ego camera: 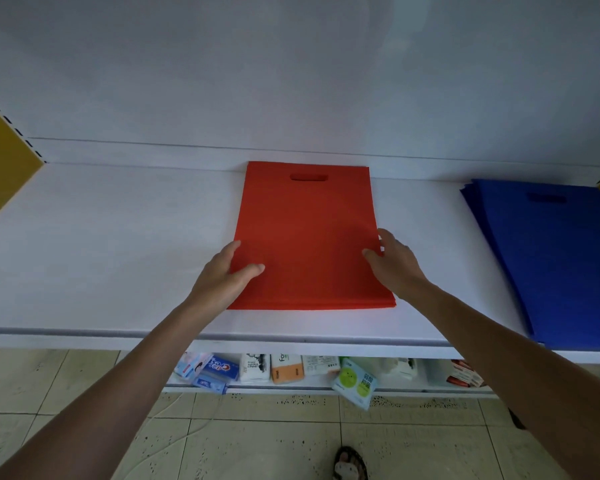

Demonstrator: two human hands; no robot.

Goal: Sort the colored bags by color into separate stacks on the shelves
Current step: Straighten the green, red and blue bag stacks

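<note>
A stack of flat red bags (pixel 309 233) with a cut-out handle lies in the middle of the white shelf (pixel 111 244), handle end toward the back wall. My left hand (pixel 227 271) grips its left edge near the front, thumb on top. At the right edge, my right hand (pixel 394 259) holds the stack the same way. A stack of blue bags (pixel 555 261) lies at the right end of the same shelf, slightly fanned, apart from the red stack.
A yellow side panel (pixel 0 157) closes the shelf's left end. Below, a lower shelf (pixel 291 389) holds several small packaged goods. Tiled floor (pixel 84 410) and a sandalled foot (pixel 350 464) show beneath.
</note>
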